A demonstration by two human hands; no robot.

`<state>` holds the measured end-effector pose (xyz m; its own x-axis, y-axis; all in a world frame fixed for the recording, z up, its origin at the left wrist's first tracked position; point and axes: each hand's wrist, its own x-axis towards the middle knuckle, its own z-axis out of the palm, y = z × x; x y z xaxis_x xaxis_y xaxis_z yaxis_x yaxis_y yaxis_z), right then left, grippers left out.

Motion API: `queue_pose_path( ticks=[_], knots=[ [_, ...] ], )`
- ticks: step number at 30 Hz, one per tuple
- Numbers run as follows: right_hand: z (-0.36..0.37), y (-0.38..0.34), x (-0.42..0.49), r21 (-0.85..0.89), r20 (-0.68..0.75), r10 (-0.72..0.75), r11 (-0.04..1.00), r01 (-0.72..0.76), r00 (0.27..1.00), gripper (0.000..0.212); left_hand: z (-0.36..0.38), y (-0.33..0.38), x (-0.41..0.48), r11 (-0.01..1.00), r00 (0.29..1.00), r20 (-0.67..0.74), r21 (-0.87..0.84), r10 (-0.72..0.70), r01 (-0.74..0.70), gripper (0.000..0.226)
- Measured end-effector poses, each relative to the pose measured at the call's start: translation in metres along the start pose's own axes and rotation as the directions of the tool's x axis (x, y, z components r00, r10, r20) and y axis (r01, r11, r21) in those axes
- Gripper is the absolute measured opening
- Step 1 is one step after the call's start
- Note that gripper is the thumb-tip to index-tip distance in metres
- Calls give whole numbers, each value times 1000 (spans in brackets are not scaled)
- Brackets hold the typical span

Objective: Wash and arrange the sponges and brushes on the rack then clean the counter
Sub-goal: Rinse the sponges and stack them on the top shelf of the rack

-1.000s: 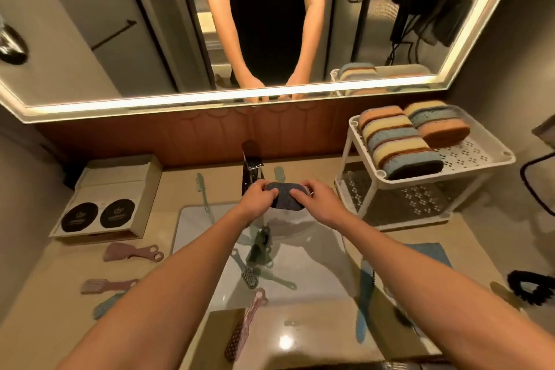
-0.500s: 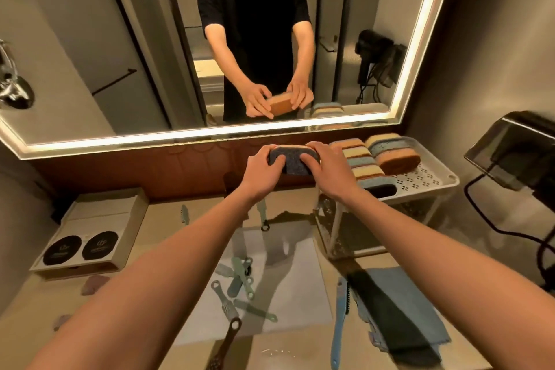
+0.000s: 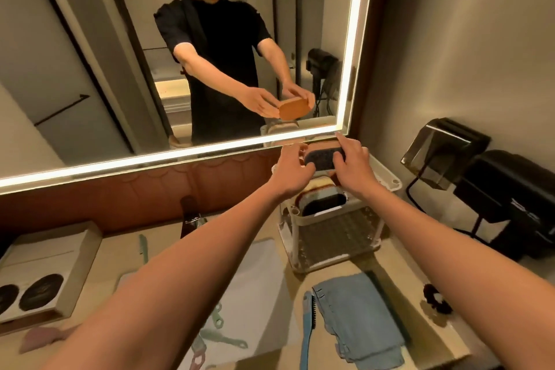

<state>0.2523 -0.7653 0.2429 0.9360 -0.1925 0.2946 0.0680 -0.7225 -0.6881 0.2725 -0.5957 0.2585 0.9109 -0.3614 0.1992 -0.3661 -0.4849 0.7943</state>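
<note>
Both hands hold one sponge (image 3: 322,158) with a dark scouring face and an orange body, above the top shelf of the white two-tier rack (image 3: 390,183). My left hand (image 3: 292,170) grips its left end, my right hand (image 3: 353,164) its right end. Other sponges (image 3: 319,200) lie in a row on the top shelf, mostly hidden by my hands. Several green and pink brushes (image 3: 220,339) lie in the white sink (image 3: 258,273). A blue brush (image 3: 307,330) rests on the counter beside the sink.
A folded blue cloth (image 3: 357,318) lies on the counter in front of the rack. A cardboard box (image 3: 45,270) stands at the left, the tap (image 3: 189,216) behind the sink. Black appliances (image 3: 504,201) and a black hair tie (image 3: 437,299) sit at the right. The lit mirror (image 3: 180,156) runs behind.
Both hands have carried the sponge up from the tap over the sink and rightward, to above the rack's top shelf. My view has swung right and up with them.
</note>
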Motion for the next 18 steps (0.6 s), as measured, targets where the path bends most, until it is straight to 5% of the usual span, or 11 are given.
queue_pose_path(
  ticks=[13, 18],
  knots=[
    [-24, 70, 2, 17, 5, 206, 978, -206, 979, 48, 72, 24, 5, 966, 958, 282, 225, 58, -125, 76],
    [-18, 85, 3, -3, 38, 215, 977, -215, 976, 45, 77, 10, 14, 893, 949, 307, 405, 66, -194, 67]
  ],
)
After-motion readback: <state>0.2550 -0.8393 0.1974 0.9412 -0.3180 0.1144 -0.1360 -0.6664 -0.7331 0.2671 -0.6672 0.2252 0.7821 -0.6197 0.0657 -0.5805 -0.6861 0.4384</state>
